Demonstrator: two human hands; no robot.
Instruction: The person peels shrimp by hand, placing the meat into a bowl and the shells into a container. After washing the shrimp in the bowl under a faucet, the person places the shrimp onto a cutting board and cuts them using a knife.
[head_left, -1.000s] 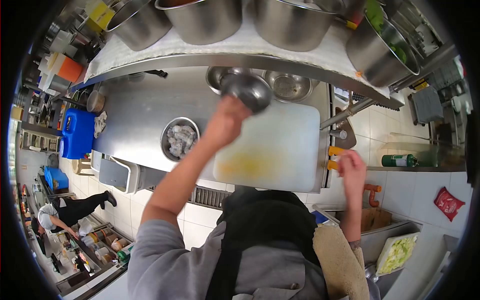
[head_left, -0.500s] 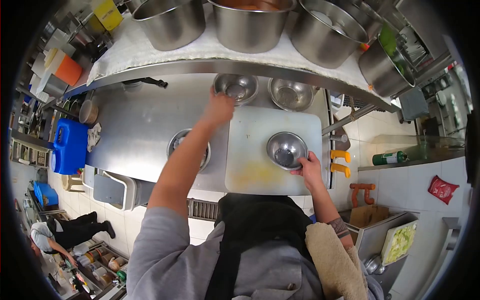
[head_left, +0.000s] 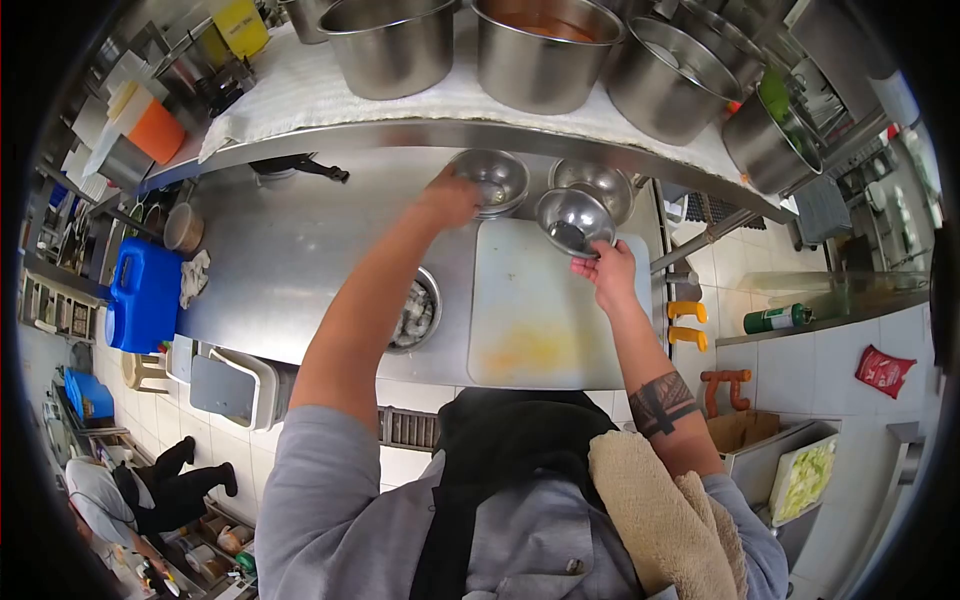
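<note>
My left hand [head_left: 452, 197] is closed on the left rim of a metal bowl [head_left: 505, 172] at the back of the steel table; its fingertips are partly hidden. My right hand [head_left: 610, 272] grips a smaller metal bowl [head_left: 562, 203] by its near rim, thumb inside. That bowl is raised over the far edge of the white cutting board [head_left: 550, 300] and overlaps another metal bowl [head_left: 610, 180] behind it. Left of the board sits a metal bowl of greyish-white pieces [head_left: 413, 318], partly covered by my left forearm.
Above the table's back runs a shelf [head_left: 420, 135] with several deep steel pots [head_left: 545, 75]. A blue jug [head_left: 145, 295] stands at the left end. Yellow handles [head_left: 687, 325] stick out right of the board. Another person [head_left: 130, 495] is at lower left.
My right hand has lifted the small bowl off the cutting board and moved it away from me toward the back bowls. My left hand stays at the back left bowl's rim.
</note>
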